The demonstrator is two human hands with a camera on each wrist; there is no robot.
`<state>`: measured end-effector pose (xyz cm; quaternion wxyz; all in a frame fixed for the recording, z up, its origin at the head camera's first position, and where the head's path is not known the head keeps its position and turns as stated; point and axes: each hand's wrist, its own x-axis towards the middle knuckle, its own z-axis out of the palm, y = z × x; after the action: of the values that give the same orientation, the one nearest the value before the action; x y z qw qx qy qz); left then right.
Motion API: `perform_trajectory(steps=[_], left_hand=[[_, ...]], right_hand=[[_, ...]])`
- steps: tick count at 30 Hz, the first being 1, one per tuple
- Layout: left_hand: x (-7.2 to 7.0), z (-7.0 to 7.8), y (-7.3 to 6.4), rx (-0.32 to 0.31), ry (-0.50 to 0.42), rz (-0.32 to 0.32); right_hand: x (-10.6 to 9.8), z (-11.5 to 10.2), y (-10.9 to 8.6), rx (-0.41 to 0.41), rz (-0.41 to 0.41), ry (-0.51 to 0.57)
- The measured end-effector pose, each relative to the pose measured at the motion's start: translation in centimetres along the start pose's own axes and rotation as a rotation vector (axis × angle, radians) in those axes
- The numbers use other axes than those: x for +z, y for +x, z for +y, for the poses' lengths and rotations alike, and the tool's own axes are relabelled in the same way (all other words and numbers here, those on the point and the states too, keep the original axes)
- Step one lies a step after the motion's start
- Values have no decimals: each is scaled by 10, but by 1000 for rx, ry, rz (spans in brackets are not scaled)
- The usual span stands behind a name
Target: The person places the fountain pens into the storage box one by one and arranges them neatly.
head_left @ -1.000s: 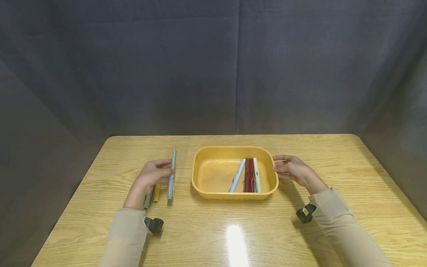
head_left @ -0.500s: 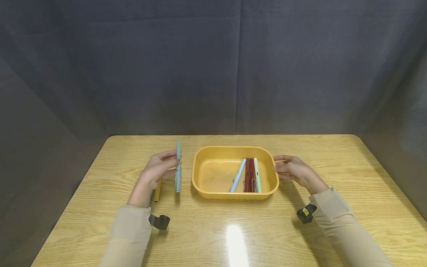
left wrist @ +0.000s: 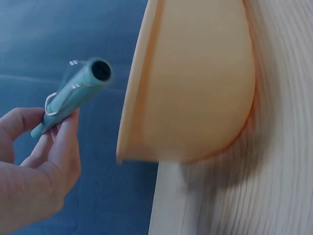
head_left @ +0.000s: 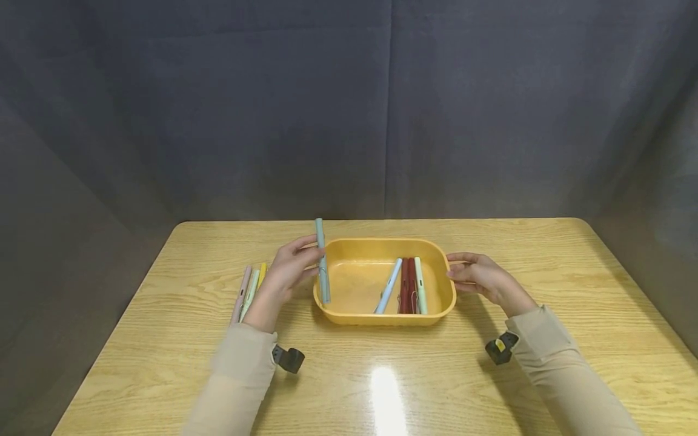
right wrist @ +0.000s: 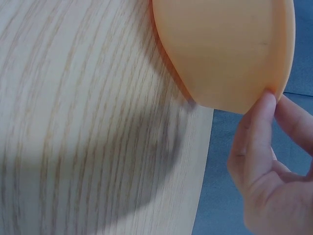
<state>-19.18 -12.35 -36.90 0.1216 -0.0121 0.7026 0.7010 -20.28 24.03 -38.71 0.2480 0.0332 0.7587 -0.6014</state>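
Left grip [head_left: 291, 266] pinches pen [head_left: 324, 278], right grip [head_left: 485, 280] seemingly tray [head_left: 382, 319].

Head view: high, facing forward-down over table [head_left: 436, 375]. Wrist views: close, seemingly tilted, sharing tray [left wrist: 200, 78] from opposite ends.

Left hand [head_left: 294, 264], pinching teal clip pen [head_left: 323, 281]: shifted toward three o'clock, from well apart of yellow tray [head_left: 382, 320] to its nine-o'clock rim, pen overlapping rim in head view. Pen's upper end: swung from just past twelve to just short of twelve. Mauve pen [head_left: 242, 293], pale-green pen [head_left: 251, 292], yellow pen [head_left: 263, 274], at tray's nine o'clock: upper parts newly exposed.
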Motion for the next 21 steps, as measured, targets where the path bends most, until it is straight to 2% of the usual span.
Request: perform_trajectory(steps=[13, 21], left_hand=[[37, -6, 19, -56, -3, 23], [61, -19, 27, -71, 79, 47]], right_hand=[[0, -1, 1, 3, 1, -13], [-1, 1, 1, 2, -7, -6]])
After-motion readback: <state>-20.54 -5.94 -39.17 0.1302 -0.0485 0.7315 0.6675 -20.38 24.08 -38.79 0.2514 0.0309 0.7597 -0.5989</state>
